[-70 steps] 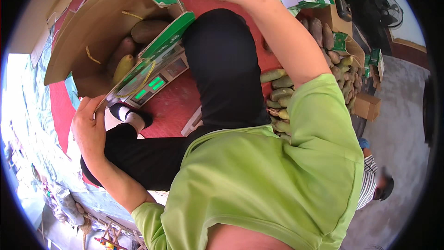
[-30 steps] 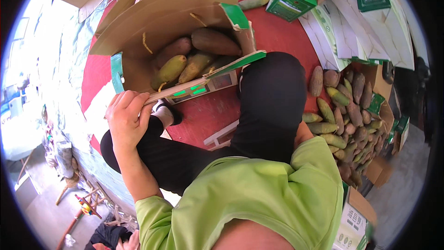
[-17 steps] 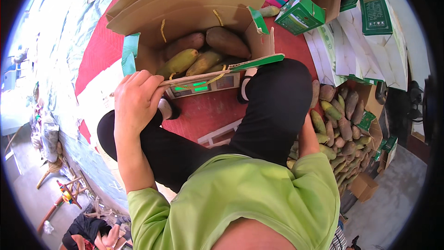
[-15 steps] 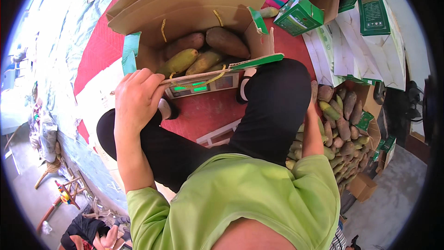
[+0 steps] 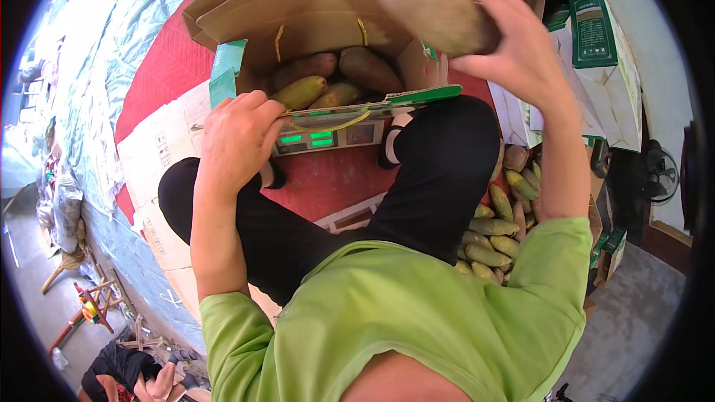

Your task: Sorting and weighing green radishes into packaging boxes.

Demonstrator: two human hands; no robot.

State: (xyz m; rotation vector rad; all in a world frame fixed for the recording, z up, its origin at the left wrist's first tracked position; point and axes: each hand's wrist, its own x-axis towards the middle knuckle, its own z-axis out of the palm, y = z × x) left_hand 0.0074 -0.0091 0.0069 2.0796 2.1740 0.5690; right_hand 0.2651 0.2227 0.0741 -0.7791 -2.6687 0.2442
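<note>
**A:** From the head camera, what step is this?

**B:** Loading, I judge. The right hand [image 5: 525,52] is raised over the open cardboard box [image 5: 313,18], fingers wrapped around a long brownish fruit [image 5: 438,15], which looks like a mango. It is in the air, above the box's right side, not yet among the others.

**A:** And the left hand?

**B:** The left hand [image 5: 242,141] is closed over the box's near rim, at the green-edged flap [image 5: 223,82], steadying it by the look of things. Several mangoes [image 5: 339,78], some greenish-yellow, some brown, lie side by side inside.

**A:** What does the next move call for?

**B:** In my view, lowering the held mango into a gap beside those already packed and laying it along them so the row stays flat, while the left hand keeps the box from sliding. A yellow cord handle [image 5: 339,123] hangs over the front wall and should be kept out of the way.

**A:** The surface?

**B:** The box sits on a red mat [image 5: 167,59] with flattened cardboard sheets [image 5: 153,156] at its left edge. The person sits with black-trousered legs [image 5: 439,171] around the box.

**A:** The room around?

**B:** A heap of loose mangoes [image 5: 499,227] lies at the person's right, green-printed cartons [image 5: 592,26] stand beyond, and a fan [image 5: 655,175] is at the far right. Pale sheeting [image 5: 82,67] covers the floor to the left.
</note>
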